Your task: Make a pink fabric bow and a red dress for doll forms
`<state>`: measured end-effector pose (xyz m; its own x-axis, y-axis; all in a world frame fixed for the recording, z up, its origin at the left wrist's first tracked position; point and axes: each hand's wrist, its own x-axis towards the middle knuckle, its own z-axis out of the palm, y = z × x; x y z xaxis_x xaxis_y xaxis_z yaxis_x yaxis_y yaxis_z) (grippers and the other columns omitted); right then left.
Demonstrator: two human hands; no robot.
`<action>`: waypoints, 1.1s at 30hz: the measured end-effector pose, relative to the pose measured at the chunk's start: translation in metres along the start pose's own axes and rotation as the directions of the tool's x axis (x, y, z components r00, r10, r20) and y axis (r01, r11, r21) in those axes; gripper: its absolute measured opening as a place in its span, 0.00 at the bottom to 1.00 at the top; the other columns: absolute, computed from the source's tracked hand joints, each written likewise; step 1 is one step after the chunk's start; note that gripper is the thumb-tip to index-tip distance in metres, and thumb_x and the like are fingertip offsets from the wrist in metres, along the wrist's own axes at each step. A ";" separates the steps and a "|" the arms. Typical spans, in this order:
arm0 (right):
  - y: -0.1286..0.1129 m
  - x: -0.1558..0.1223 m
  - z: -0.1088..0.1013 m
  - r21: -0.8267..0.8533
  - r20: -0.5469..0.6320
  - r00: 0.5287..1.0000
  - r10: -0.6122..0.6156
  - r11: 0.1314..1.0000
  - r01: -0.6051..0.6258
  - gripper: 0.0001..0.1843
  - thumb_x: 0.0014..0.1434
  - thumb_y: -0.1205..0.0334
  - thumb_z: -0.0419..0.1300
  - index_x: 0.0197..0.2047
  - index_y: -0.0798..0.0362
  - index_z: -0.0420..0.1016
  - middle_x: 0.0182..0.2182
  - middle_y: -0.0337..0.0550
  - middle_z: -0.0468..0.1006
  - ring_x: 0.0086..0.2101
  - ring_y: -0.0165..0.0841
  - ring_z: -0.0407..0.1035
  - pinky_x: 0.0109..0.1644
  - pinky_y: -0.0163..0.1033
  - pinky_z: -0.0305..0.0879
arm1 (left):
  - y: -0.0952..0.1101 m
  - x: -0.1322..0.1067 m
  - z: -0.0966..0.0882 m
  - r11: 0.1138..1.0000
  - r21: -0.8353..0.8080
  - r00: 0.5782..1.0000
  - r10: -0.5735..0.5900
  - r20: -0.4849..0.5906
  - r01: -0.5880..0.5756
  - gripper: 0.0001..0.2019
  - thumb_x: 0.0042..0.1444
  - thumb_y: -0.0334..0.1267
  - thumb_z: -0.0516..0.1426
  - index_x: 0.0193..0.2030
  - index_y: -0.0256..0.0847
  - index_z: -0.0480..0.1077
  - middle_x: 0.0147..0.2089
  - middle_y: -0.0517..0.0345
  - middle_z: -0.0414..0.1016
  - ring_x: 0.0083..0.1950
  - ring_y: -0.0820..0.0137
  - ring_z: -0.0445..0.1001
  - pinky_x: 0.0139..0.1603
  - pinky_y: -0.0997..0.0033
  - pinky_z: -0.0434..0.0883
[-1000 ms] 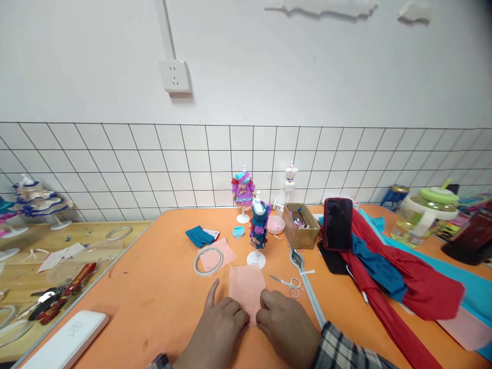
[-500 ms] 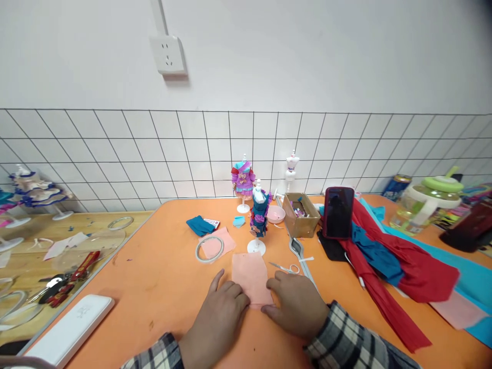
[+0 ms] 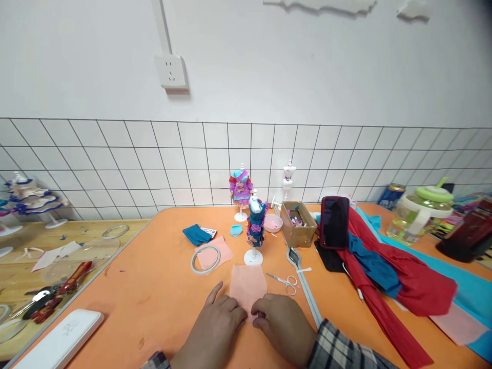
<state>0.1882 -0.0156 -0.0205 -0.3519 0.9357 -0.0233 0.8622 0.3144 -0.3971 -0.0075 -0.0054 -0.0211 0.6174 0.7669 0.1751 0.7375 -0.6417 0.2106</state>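
Note:
A pink piece of cloth (image 3: 248, 283) lies flat on the orange table (image 3: 161, 287) in front of me. My left hand (image 3: 217, 328) rests on its near left edge, fingers curled down onto the fabric, thumb stretched out to the left. My right hand (image 3: 282, 325) presses the near right edge with bent fingers, and the two hands almost touch. Small scissors (image 3: 283, 281) lie just right of the cloth. A small mannequin in a teal dress (image 3: 255, 225) stands right behind it.
A tape ring (image 3: 205, 258) lies on another pink scrap at left. Behind are a purple-dressed mannequin (image 3: 241, 189), a bare white one (image 3: 288, 177), a cardboard box (image 3: 296, 230), a phone (image 3: 334, 222), and red cloth (image 3: 400, 279). A white case (image 3: 61, 341) sits near left.
My hands have drawn closer together at the near edge of the pink cloth, the right hand sliding left. The view has tilted up a little.

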 end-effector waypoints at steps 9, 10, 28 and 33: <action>-0.007 -0.005 -0.013 -0.169 0.040 0.995 -0.097 0.980 0.102 0.12 0.65 0.57 0.55 0.37 0.50 0.80 0.36 0.42 0.77 0.38 0.34 0.71 0.35 0.35 0.58 | 0.010 0.004 -0.020 1.000 -0.005 0.997 0.001 0.075 -0.001 0.11 0.62 0.32 0.55 0.37 0.49 0.79 0.35 0.61 0.76 0.43 0.67 0.72 0.65 0.47 0.47; -0.007 -0.005 -0.013 -0.193 0.062 0.993 -0.100 0.975 0.111 0.13 0.65 0.58 0.54 0.37 0.51 0.79 0.35 0.43 0.77 0.37 0.34 0.72 0.35 0.36 0.58 | 0.010 0.004 -0.020 1.000 -0.009 0.998 0.012 0.064 -0.011 0.10 0.62 0.33 0.55 0.37 0.48 0.79 0.35 0.60 0.76 0.44 0.67 0.72 0.65 0.48 0.49; -0.005 -0.006 -0.017 -0.236 0.088 0.993 -0.084 0.966 0.103 0.10 0.66 0.58 0.54 0.41 0.50 0.76 0.34 0.43 0.78 0.36 0.35 0.72 0.35 0.36 0.59 | 0.009 0.004 -0.015 1.000 -0.002 1.000 0.030 -0.008 -0.030 0.09 0.59 0.31 0.58 0.32 0.45 0.78 0.36 0.57 0.76 0.44 0.65 0.71 0.55 0.57 0.60; -0.002 -0.004 -0.014 -0.223 0.050 0.989 -0.139 0.964 0.147 0.11 0.65 0.58 0.55 0.37 0.49 0.78 0.35 0.41 0.77 0.38 0.34 0.71 0.36 0.35 0.58 | 0.007 0.003 -0.012 1.000 0.009 1.000 -0.016 0.021 0.016 0.09 0.61 0.32 0.55 0.39 0.47 0.77 0.34 0.60 0.77 0.41 0.67 0.72 0.63 0.51 0.52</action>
<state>0.1929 -0.0182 -0.0068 -0.4864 0.8736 -0.0140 0.8605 0.4762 -0.1812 -0.0039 -0.0073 -0.0077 0.6111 0.7769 0.1518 0.7495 -0.6296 0.2046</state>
